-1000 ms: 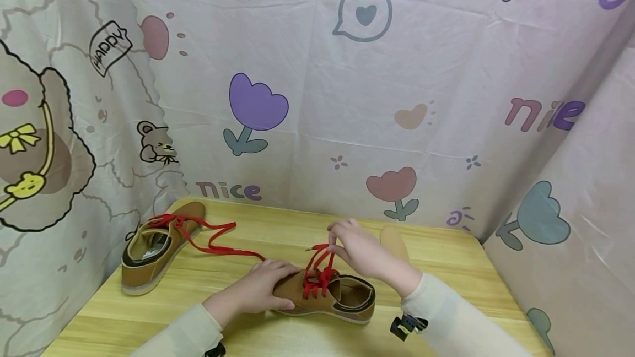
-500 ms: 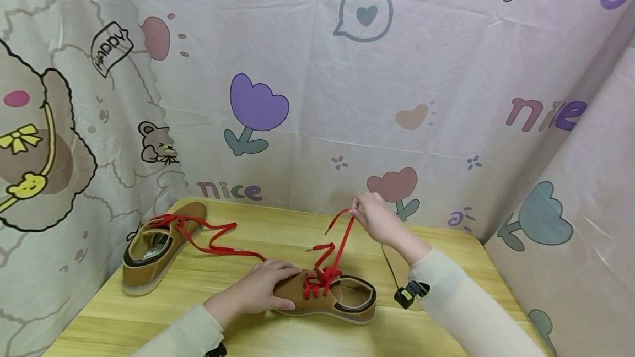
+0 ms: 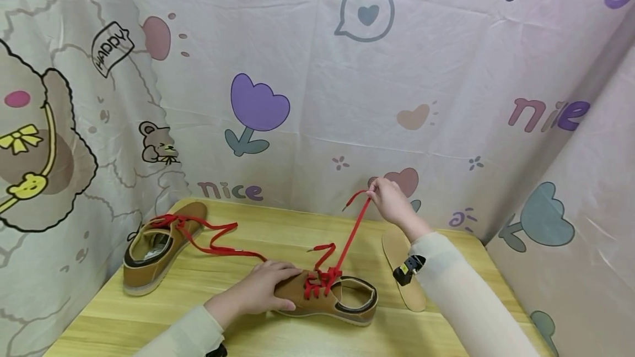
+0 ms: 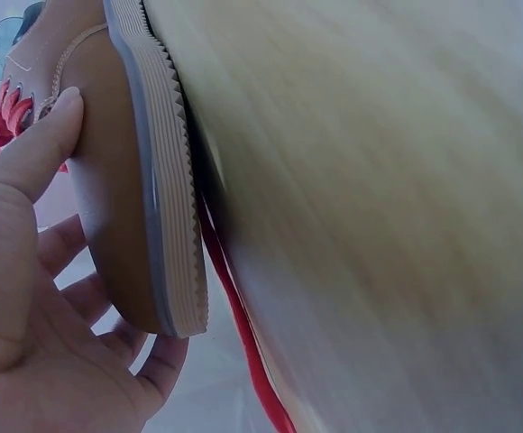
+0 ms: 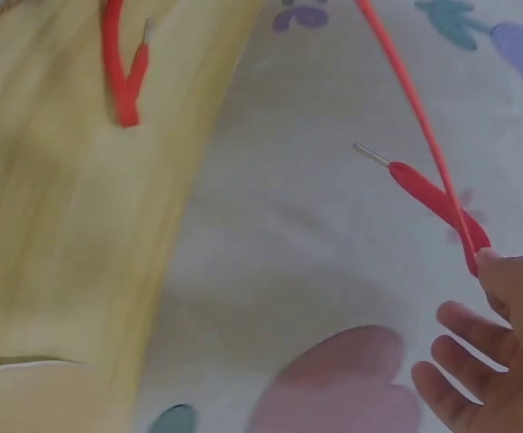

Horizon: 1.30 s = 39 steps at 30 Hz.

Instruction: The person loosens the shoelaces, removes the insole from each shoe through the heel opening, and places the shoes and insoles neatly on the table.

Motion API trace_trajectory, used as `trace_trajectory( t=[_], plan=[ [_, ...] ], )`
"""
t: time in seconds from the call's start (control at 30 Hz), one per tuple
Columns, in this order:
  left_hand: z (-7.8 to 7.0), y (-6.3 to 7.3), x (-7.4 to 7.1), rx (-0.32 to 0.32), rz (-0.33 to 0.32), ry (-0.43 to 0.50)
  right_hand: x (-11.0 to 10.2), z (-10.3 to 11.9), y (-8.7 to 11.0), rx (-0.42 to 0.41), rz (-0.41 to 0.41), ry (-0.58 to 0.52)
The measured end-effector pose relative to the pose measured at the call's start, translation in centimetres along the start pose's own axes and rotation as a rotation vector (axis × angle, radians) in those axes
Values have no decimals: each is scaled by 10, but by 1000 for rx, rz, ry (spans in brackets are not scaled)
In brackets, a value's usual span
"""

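The shoe (image 3: 322, 306) is low in the middle of the frame, flat on the bench (image 3: 288, 340). Its toe points left and its heel points right. It is brown, with a black band around the opening and a light inside. The sole is pale, and close up its edge has lines and little teeth. The red lace (image 3: 354, 233) goes across the top and bunches up by the opening. From there one part goes up and right in a straight line. The other end is loose and bent, just above the shoe in the frame.

The left hand (image 3: 258, 291) has its fingers curled around the toe, thumb on the near side. The right hand (image 3: 392, 203), right of the middle, pinches the lace in its fingers, and a short tail sticks out to the left.

One second ago the right hand was lower, close over the shoe, and the lace was short and bent there. Now the hand is higher and more to the right, and the lace is long and straight. The insole (image 3: 393, 249) on the right shows more now. The left hand and the shoe have stayed put.
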<state>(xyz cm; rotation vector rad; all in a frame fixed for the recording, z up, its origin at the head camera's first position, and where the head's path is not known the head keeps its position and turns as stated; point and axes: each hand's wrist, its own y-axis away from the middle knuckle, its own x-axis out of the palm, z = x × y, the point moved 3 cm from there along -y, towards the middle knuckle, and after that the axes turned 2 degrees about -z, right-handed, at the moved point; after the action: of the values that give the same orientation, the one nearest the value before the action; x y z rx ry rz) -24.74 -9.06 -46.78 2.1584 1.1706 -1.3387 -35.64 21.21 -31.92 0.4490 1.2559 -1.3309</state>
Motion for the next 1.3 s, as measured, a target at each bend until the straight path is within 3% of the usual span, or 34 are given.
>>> trace_trajectory(
  t=[0.2, 0.33, 0.67, 1.0, 1.13, 1.3],
  plan=[
    [1, 0, 1, -7, 8, 5, 35, -3, 14, 25, 56, 13],
    [-1, 0, 1, 6, -1, 10, 48, 13, 29, -55, 111, 28],
    [-1, 0, -1, 12, -16, -6, 49, 72, 66, -380, 298, 64],
    [2, -1, 1, 12, -4, -4, 47, 87, 92, -422, 407, 121],
    [2, -1, 1, 11, 0, 2, 48, 86, 95, -438, 411, 178],
    [2, -1, 1, 12, 0, 3, 47, 87, 92, -489, 334, 219]
  ],
)
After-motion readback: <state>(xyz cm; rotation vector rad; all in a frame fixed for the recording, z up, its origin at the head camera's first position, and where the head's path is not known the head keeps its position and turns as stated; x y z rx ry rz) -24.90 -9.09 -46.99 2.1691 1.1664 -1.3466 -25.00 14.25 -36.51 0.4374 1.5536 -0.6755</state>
